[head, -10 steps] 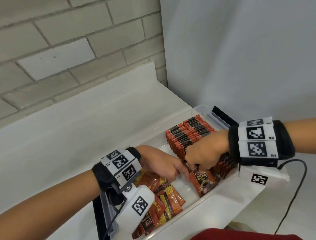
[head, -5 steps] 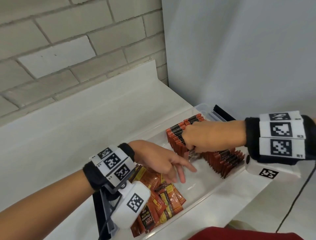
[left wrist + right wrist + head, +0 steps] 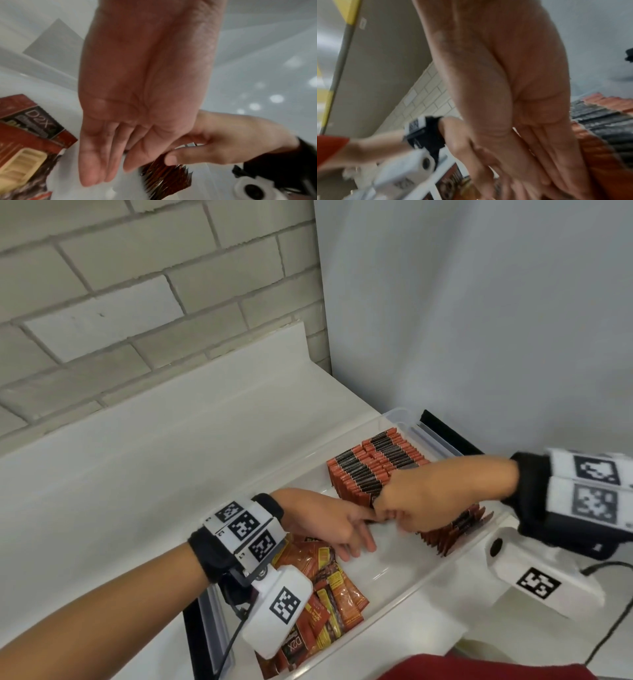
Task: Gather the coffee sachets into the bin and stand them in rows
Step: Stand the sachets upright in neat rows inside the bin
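One clear plastic bin (image 3: 394, 583) with a white floor sat on a white counter (image 3: 137, 474), and everything else is placed from that bin. Two hands were inside it.

At the far end of the bin stood two rows of red and black coffee sachets (image 3: 370, 470), packed upright and side by side. The sachets in the rows were too many and too tight to count. At the near end of the bin lay one loose pile of red and yellow coffee sachets (image 3: 329, 594), flat and mixed up, also too many to count. One of them showed the letters D2X. Between the pile and the rows, the middle of the bin floor was bare.

The left hand (image 3: 329, 522) reached over the middle of the bin with its fingers straight and flat. It held nothing. Its fingertips touched the right hand.

The right hand (image 3: 421, 501) was at the front end of the standing rows. In the head view its fingers were curled. In the left wrist view, its thumb and fingers pinched the top of some red sachets (image 3: 166, 174) in the front of a row. The right wrist view was blurry, so how many it held could not be told.
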A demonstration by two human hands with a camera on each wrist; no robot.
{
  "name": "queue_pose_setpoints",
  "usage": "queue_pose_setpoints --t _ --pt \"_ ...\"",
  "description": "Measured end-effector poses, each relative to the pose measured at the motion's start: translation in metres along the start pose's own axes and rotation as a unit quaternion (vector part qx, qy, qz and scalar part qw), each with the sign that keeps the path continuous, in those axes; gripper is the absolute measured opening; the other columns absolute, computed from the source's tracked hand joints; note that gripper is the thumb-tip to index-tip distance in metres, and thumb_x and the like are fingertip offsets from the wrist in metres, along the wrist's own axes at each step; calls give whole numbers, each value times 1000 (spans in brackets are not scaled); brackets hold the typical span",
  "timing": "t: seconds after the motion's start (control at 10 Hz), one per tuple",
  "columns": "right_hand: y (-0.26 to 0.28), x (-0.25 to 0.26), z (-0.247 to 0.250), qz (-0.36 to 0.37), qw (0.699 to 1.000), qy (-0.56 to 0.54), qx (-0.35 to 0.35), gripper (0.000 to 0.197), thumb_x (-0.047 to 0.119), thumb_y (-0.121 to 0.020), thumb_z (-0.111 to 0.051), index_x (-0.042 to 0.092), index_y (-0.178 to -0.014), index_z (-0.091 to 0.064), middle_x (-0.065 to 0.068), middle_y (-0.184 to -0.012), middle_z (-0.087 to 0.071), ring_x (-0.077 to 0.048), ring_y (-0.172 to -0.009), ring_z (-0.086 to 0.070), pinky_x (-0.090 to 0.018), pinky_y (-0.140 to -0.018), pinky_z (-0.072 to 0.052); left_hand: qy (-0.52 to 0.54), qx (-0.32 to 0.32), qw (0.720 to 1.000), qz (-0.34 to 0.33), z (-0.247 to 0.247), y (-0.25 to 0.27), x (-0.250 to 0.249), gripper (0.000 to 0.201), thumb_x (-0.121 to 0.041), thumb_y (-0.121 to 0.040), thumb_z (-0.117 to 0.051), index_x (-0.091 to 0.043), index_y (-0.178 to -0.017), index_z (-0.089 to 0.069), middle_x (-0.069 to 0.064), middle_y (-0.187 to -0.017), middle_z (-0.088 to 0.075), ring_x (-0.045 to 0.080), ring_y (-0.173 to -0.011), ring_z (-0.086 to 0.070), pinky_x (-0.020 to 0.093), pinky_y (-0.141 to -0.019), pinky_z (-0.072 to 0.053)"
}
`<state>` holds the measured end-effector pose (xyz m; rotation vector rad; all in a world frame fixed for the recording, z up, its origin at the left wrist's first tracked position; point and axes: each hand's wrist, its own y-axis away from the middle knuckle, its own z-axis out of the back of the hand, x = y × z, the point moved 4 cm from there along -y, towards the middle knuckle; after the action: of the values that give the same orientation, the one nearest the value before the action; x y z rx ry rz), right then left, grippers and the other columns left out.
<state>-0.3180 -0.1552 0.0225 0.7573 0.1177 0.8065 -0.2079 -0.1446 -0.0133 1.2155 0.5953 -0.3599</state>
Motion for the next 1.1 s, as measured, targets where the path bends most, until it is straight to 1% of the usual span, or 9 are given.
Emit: queue_pose_setpoints --t 0.2,0.4,0.5,0.6,0.7,0.8,0.9,1.0,1.1 --pt "-15 -14 -17 -21 1000 -17 1 21 18 -99 -43 7 -108 -58 -11 -102 -64 -26 -88 -62 -25 -68 -45 -209 -131 969 -24 25 50 -31 30 -10 -99 -43 -17 -123 -62 -1 -122 -63 11 -110 -58 23 -91 -47" --pt "-35 -10 -39 -52 997 52 37 28 17 -99 -47 7 -124 -55 -10 -117 -61 -23 -97 -61 -26 -73 -48 -379 -134 915 -25 21 42 -36 89 10 -87 -39 -18 -152 15 -2 -161 18 11 -147 15 28 -120 -1" --pt "-40 -6 -47 -93 986 121 72 36 15 -99 -49 5 -134 -49 -13 -130 -56 -28 -115 -56 -35 -96 -44 -507 -84 856 53 12 20 -18 92 6 -86 -41 -10 -146 28 7 -155 33 19 -142 29 41 -119 13" --pt "-26 -7 -38 -44 996 1 -73 25 12 -96 -46 3 -115 -59 -20 -107 -64 -37 -97 -61 -46 -84 -50 -532 -94 839 69 14 10 -8 91 2 -89 -42 -9 -145 29 8 -154 34 21 -142 31 45 -118 13" --pt "-20 -6 -36 -34 995 -10 -91 23 11 -95 -46 2 -111 -61 -21 -102 -64 -37 -85 -60 -43 -78 -50 -496 -101 861 47 15 11 -15 89 4 -89 -39 -9 -146 27 8 -155 32 21 -142 30 43 -119 12" --pt "-30 -1 -41 -76 993 94 13 29 13 -98 -49 8 -127 -54 -11 -110 -61 -22 -70 -49 -30 -82 -44 -398 -135 907 0 19 28 -28 85 9 -89 -36 -12 -150 20 4 -158 26 17 -144 24 35 -120 9" --pt "-34 -3 -41 -84 993 83 19 33 15 -98 -51 13 -132 -52 -6 -122 -60 -20 -90 -60 -24 -74 -37 -250 -204 946 -16 30 54 -29 66 8 -89 -35 -10 -151 -22 6 -156 -26 19 -144 -23 29 -116 -23" --pt "-33 -7 -45 -87 993 75 5 32 12 -97 -52 12 -129 -53 -6 -119 -61 -21 -98 -63 -24 -73 -37 -83 -242 966 38 31 60 -6 48 1 -92 -38 -14 -136 -44 3 -137 -49 18 -127 -45 34 -108 -38" --pt "-34 -6 -45 -95 992 88 3 34 13 -97 -52 13 -130 -51 -5 -123 -60 -21 -103 -62 -23 -78 -37 160 -205 965 42 10 39 10 52 9 -91 -39 -9 -139 -39 5 -125 -51 15 -117 -47 29 -105 -37"
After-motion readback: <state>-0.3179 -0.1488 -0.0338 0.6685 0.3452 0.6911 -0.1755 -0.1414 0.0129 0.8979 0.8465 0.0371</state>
